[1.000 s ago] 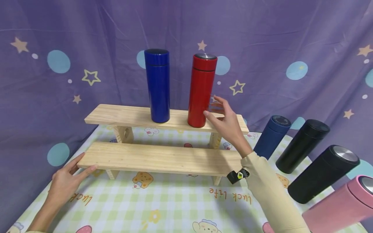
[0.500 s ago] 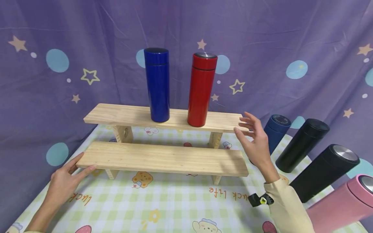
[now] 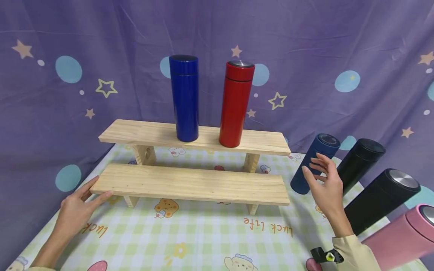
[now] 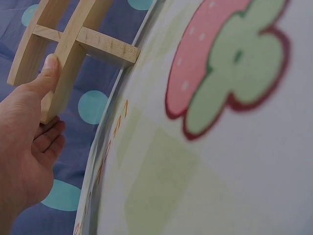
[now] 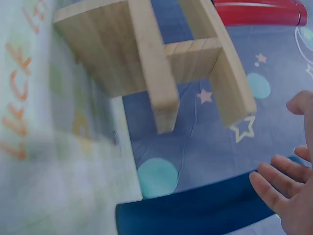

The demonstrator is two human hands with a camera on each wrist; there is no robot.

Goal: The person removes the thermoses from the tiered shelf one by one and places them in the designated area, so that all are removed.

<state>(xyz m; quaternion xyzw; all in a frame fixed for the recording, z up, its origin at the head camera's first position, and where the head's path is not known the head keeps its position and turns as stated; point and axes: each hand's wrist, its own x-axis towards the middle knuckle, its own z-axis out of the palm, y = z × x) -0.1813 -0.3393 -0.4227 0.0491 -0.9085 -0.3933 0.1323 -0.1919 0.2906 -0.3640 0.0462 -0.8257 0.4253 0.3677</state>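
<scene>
The right hand (image 3: 326,192) hangs over the bench (image 3: 203,235) near its right edge, thumb and fingers apart. The navy thermos (image 3: 301,178) stands right behind those fingers, toward the bench's back right corner; contact is unclear. Near the bench's left edge, the left hand (image 3: 76,210) pinches the wooden stand's lower board (image 3: 190,184).

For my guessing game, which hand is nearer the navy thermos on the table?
Right. The right hand is close by the navy thermos; the left hand is far across, gripping the left end of the lower wooden shelf.
</scene>
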